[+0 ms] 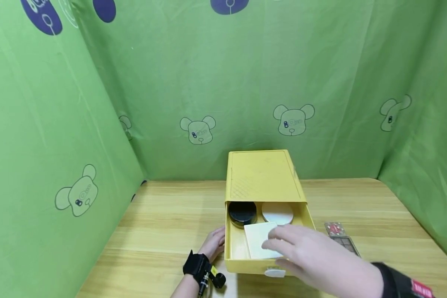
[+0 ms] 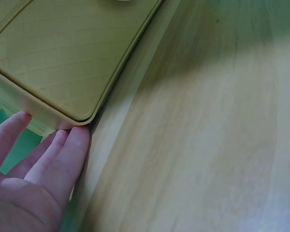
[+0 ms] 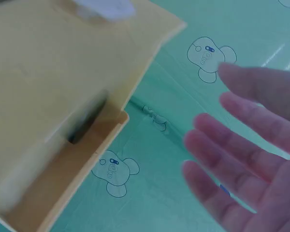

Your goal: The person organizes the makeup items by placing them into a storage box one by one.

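A yellow storage box [image 1: 262,176] stands on the table with its drawer [image 1: 234,248] pulled out toward me. Inside the drawer are a black round container [image 1: 242,212], a white round item [image 1: 277,212] and a pale square item [image 1: 255,238] at the front. My left hand [image 1: 213,244] rests beside the box's left side; in the left wrist view its fingertips [image 2: 79,133] touch the yellow edge. Over the drawer's front right is my right hand [image 1: 301,252], overlapping the square item in the head view. In the right wrist view its fingers [image 3: 208,150] are spread, with nothing between them.
A small case with a red patch [image 1: 335,228] and a dark-framed flat case [image 1: 345,244] lie right of the drawer. A white knob [image 1: 275,273] sits on the drawer front. Green curtains [image 1: 242,74] with bear prints enclose the wooden table [image 1: 164,219] at the back and sides.
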The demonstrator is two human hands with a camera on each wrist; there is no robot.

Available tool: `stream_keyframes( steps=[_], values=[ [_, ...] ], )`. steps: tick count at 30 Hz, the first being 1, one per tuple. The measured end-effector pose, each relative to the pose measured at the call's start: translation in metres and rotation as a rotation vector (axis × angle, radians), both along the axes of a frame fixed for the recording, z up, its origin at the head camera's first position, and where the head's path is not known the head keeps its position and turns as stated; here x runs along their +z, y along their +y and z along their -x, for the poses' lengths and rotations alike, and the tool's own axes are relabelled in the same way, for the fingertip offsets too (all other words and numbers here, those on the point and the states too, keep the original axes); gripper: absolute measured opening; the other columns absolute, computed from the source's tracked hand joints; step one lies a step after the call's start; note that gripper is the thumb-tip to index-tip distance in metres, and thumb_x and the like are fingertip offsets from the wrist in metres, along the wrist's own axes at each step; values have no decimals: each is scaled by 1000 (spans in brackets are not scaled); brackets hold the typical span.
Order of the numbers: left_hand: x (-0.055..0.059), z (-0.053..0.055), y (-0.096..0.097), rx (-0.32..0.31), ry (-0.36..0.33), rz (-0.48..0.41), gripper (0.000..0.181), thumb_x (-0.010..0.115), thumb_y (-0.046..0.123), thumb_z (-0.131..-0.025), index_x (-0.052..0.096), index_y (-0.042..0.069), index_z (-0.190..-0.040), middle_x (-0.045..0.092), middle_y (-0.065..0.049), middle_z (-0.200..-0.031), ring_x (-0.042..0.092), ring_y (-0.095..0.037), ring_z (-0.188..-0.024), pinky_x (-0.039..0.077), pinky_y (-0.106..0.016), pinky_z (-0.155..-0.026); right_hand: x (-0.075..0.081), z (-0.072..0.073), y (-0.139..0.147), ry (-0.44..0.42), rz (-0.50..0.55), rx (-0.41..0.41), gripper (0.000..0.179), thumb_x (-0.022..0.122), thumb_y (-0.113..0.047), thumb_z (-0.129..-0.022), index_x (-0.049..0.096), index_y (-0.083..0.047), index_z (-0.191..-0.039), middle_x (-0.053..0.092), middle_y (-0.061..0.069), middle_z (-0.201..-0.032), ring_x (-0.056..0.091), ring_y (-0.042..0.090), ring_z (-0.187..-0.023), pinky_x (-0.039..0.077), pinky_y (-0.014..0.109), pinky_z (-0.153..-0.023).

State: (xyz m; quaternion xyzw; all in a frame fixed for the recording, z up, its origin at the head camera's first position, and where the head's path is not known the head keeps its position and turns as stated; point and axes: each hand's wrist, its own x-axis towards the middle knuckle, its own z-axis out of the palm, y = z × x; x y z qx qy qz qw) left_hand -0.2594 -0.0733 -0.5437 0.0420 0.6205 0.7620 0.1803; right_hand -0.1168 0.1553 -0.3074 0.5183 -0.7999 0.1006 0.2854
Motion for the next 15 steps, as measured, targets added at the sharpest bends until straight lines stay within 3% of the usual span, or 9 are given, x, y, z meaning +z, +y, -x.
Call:
stream_keyframes(
  steps=[3,10,15],
  values=[
    [1,-1,0,5,-4,-5,62,52,34,-92,34,-6,-137,39,-21,-139,45,-31,-122,40,-46,-99,-13,-6,-1,46,48,48,30,37,-29,-99,61,-10,-97,56,-5,-90,54,9,-77,48,21,-67],
    [2,-1,-1,12,-28,-10,59,53,31,-92,37,-5,-136,43,-19,-136,50,-27,-118,42,-43,-97,-50,-16,-3,180,13,44,40,43,-41,-95,62,-6,-98,59,-1,-91,55,9,-79,49,18,-67],
    [4,-2,0,9,-26,-14,59,53,31,-92,37,-4,-136,41,-20,-138,49,-28,-119,42,-44,-97,-72,-16,-1,249,-6,-7,43,33,-38,-99,62,-7,-100,61,1,-95,55,10,-82,48,19,-67]
  ],
)
